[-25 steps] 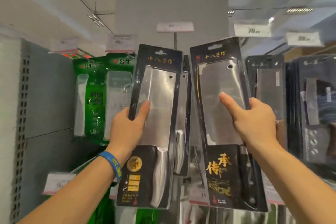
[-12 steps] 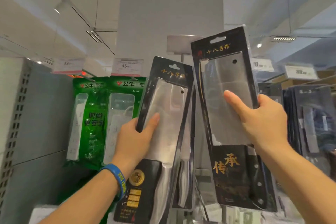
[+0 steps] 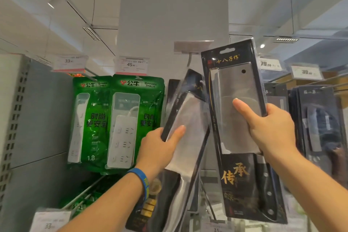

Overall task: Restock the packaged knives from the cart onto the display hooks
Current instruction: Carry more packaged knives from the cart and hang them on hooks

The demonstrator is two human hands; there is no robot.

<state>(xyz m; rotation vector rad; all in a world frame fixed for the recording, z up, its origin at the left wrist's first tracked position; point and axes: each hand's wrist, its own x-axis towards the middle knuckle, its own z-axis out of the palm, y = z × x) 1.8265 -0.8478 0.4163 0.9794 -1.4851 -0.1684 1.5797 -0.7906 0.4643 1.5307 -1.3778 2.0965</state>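
Note:
My left hand grips a black-carded packaged cleaver by its left edge, thumb across the blade window; the pack tilts to the right with its top under the display hook. In my right hand a second packaged cleaver stands nearly upright, raised so its hang slot is level with the hook's blank tag. My thumb presses on its blade window and the fingers wrap its right edge. More packaged knives hang at the right.
Green power-strip packs hang left of the knives under price tags 33 and 45. A grey perforated upright bounds the left side. Price tags stick out at the upper right. A white pillar rises behind the hook.
The left pack has tilted further to the right and turned more edge-on under the hook. The right pack has stayed raised near the hook's tag. The view has tipped upward.

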